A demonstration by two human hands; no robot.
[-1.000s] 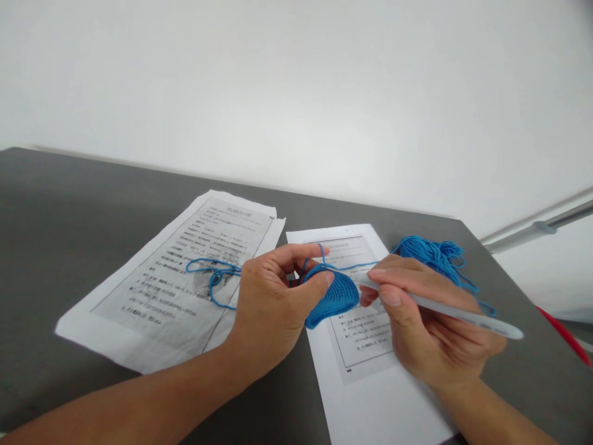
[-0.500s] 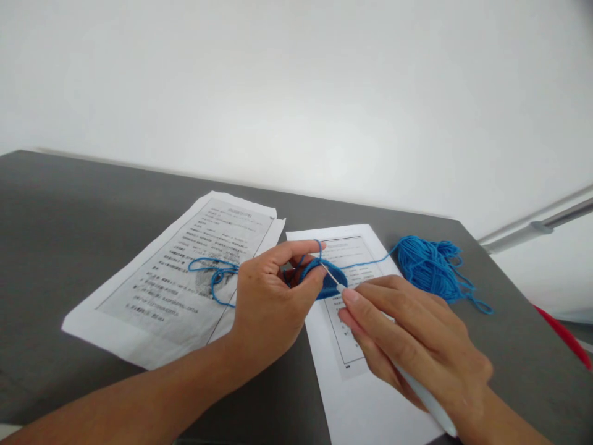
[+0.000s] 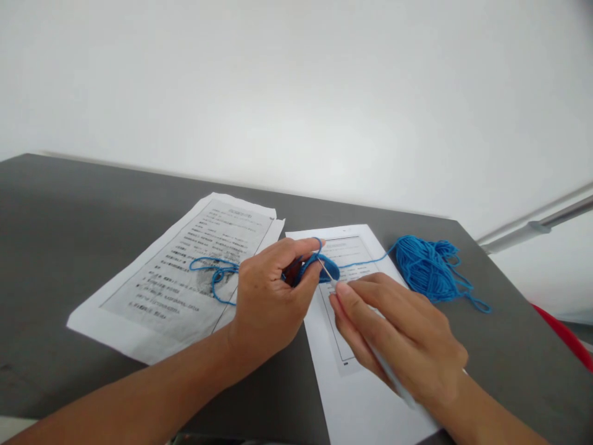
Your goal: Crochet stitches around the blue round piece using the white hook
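My left hand [image 3: 273, 290] pinches a small blue crocheted piece [image 3: 328, 269], with a strand of yarn looped over its index finger. My right hand [image 3: 393, 334] is closed around a crochet hook [image 3: 328, 271] with a pale handle; the thin metal tip meets the work beside my left thumb. From the piece a strand runs right to a blue yarn bundle [image 3: 426, 267]. Left of my left hand, a loose yarn tail [image 3: 217, 272] curls over a printed sheet.
Two printed sheets lie on the dark grey table [image 3: 115, 185]: a creased one [image 3: 185, 266] at the left and another [image 3: 356, 395] beneath my right hand. A white wall stands behind. Beyond the right edge are a metal bar [image 3: 542, 227] and something red [image 3: 565, 334].
My right hand and the hook have moved a little left and up, closer to my left hand. The crocheted piece has shifted slightly and shows less beyond my left thumb.
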